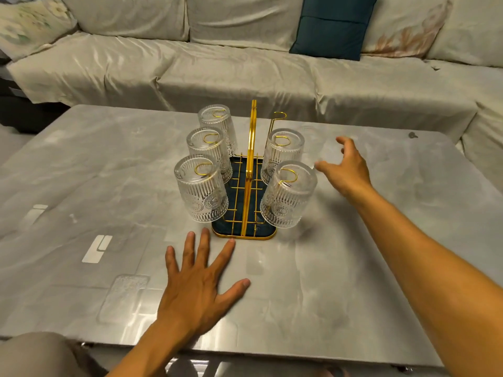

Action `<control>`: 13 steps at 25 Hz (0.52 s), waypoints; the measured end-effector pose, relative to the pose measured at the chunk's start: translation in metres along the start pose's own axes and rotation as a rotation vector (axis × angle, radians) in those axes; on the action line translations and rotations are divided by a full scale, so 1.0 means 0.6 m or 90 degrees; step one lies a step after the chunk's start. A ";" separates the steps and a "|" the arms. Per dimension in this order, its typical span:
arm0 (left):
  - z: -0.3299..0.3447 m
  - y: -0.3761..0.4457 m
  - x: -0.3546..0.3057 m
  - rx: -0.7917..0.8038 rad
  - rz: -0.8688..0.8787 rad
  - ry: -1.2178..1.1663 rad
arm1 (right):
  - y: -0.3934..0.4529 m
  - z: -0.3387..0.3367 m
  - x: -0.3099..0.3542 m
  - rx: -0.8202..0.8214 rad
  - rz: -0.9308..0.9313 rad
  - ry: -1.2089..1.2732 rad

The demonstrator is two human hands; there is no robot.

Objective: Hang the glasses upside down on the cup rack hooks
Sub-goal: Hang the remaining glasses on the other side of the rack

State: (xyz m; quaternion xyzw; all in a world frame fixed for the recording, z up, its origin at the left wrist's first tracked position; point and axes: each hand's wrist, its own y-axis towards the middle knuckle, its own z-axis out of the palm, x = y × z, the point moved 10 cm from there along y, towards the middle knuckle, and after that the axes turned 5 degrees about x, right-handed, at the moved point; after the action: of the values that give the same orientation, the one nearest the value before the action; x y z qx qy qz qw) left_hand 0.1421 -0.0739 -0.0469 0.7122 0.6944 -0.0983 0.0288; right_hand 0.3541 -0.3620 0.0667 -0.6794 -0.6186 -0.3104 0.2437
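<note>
A gold wire cup rack (251,137) with a dark blue base tray (217,230) stands mid-table. Several ribbed clear glasses hang upside down on its hooks: three on the left, the nearest (200,190), and two on the right, the nearest (288,195). The back right hook (280,116) is bare. A faint clear glass shape (309,136) shows on the table just beyond that hook. My right hand (344,167) hovers open to the right of the rack, fingers spread and holding nothing. My left hand (200,281) lies flat and open on the table in front of the rack.
The grey marble-look table (381,268) has a glossy cover with taped patches at the left. A sofa under a pale cover (245,69) runs along the far edge, with a dark teal cushion (334,25). My knee (35,355) shows at the lower left.
</note>
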 end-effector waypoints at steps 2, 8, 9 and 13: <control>-0.004 0.001 -0.003 -0.001 -0.001 0.006 | 0.023 0.035 0.000 0.039 -0.021 -0.032; -0.005 0.000 -0.005 0.011 -0.003 0.001 | 0.086 0.106 -0.035 0.066 0.094 0.188; -0.005 0.000 -0.007 0.013 -0.001 0.000 | 0.093 0.107 -0.040 0.048 0.100 0.205; -0.006 0.000 -0.008 0.013 0.004 -0.001 | 0.109 0.115 -0.043 0.031 0.103 0.195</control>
State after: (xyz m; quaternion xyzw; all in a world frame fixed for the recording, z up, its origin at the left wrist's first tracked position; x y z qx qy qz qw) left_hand 0.1421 -0.0780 -0.0427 0.7144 0.6914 -0.1058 0.0223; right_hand 0.4262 -0.3381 0.0041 -0.6655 -0.5251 -0.3747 0.3755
